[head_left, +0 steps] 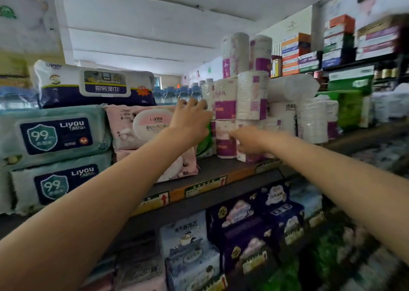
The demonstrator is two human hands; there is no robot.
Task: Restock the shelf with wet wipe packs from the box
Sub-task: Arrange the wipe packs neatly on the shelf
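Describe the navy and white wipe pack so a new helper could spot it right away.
Find the dark shelf the two arms reach over, and go to its left end, where two teal wipe packs are stacked. The navy and white pack lies on top of that pile. It alone has a navy lower band and an orange starburst.

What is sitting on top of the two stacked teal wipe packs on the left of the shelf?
A white and navy wipe pack lies flat on the upper teal pack. Bottled water shows behind it; whatever lies further back is hidden by the packs.
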